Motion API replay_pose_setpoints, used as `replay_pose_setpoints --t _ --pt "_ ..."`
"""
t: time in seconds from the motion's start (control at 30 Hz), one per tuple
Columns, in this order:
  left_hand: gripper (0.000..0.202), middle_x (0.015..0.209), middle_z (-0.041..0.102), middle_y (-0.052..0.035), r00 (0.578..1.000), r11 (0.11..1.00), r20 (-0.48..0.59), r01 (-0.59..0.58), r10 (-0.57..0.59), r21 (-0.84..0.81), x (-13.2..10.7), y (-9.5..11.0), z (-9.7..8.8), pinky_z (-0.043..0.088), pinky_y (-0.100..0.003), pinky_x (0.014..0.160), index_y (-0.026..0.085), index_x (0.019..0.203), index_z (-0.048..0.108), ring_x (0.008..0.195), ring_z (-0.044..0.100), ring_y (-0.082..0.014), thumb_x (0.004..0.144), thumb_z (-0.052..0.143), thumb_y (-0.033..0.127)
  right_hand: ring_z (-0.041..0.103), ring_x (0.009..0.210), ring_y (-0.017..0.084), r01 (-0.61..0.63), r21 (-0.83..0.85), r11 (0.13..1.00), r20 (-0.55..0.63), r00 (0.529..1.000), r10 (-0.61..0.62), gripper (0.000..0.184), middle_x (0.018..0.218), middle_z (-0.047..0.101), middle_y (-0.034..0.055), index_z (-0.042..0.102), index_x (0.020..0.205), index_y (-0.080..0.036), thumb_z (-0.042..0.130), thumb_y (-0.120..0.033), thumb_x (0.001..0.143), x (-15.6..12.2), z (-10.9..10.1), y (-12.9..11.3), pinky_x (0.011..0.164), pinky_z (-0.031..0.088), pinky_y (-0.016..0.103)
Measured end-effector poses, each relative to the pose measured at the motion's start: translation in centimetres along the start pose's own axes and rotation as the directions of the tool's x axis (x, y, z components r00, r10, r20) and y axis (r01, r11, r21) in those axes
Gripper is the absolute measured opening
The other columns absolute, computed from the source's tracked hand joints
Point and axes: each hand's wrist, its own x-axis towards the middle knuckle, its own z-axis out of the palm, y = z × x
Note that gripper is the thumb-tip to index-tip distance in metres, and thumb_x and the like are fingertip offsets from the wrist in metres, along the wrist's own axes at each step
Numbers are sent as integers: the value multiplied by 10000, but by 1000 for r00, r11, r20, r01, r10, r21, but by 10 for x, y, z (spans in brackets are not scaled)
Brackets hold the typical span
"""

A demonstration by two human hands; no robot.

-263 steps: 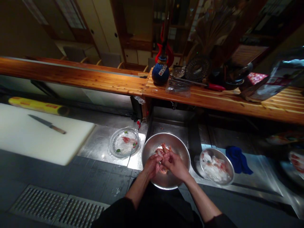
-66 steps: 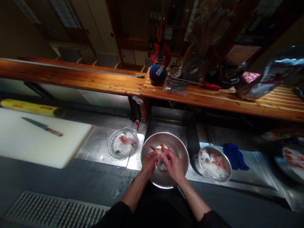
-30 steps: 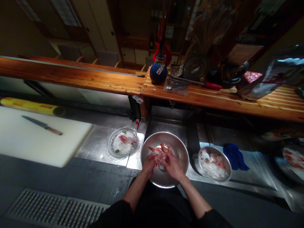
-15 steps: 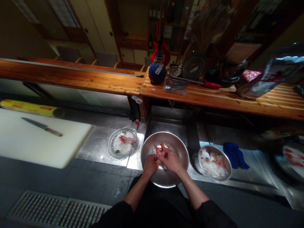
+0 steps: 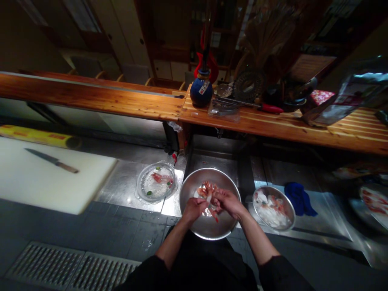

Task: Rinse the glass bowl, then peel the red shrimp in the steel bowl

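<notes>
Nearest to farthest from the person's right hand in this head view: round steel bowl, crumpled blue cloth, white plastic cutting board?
From the right hand:
1. Round steel bowl, right
2. Crumpled blue cloth, farther right
3. White plastic cutting board, far left

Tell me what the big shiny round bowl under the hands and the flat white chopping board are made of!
The large round bowl looks like stainless steel: its polished silvery surface reflects light. The flat white cutting board is probably plastic: it looks smooth and dull, with no wood grain.
</notes>
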Motion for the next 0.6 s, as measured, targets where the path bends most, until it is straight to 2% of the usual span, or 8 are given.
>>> replay_pose_setpoints --t 0.13,0.27,0.37,0.43,0.47,0.5,0.57,0.6 --pt "238 502 533 -3 994 1000 111 -6 5 10 1 7 9 263 -262 465 165 610 671 444 395 -115 696 655 386 386 456 67 -24 308 951 -14 999 30 318 538 476 -48 524 649 -170 694 -428 726 -16 -13 -2 466 364 205" --pt "237 477 505 -7 982 997 189 -31 19 63 1 8 21 253 -271 467 176 516 591 440 390 -117 695 640 324 307 476 54 -185 575 797 123 983 139 262 577 361 -75 500 668 -176 713 -328 660 -20 -15 -12 449 334 185" --pt "264 479 508 -16 976 996 219 -17 -2 83 2 6 25 246 -274 459 173 517 586 427 378 -116 707 639 349 245 475 65 -55 631 774 11 998 61 301 572 283 -82 424 632 -210 688 -352 656 -35 -24 -28 426 279 189" --pt "281 510 531 -23 973 998 230 2 -17 66 2 6 24 262 -270 461 168 547 598 435 389 -116 725 622 384 270 471 83 164 478 863 -276 961 -30 313 563 311 -72 432 648 -222 666 -420 708 -57 -45 -34 427 289 209" --pt "279 527 542 -25 974 999 227 15 -26 46 2 5 23 272 -266 463 165 563 604 443 398 -115 725 620 391 319 478 96 262 309 914 -453 886 -101 306 567 360 -57 459 672 -223 649 -452 742 -70 -60 -33 445 322 224" --pt "268 539 549 -23 975 999 218 33 -36 19 2 5 22 279 -261 465 161 580 612 448 404 -112 716 628 391 387 500 114 299 74 951 -613 766 -193 290 581 426 -36 495 696 -221 632 -467 767 -83 -78 -29 479 368 245" --pt "242 549 555 -15 982 997 183 66 -57 -46 4 5 19 284 -250 466 152 607 625 453 408 -103 690 648 378 518 597 165 99 -423 901 -729 553 -403 221 684 579 38 589 760 -204 619 -422 778 -103 -116 -13 576 434 299" --pt "234 549 555 -11 985 994 162 77 -65 -74 5 4 18 282 -246 465 148 612 627 452 406 -99 678 652 371 526 580 181 -88 -583 808 -688 582 -434 186 659 591 54 621 749 -195 609 -379 765 -109 -132 -2 575 431 318"
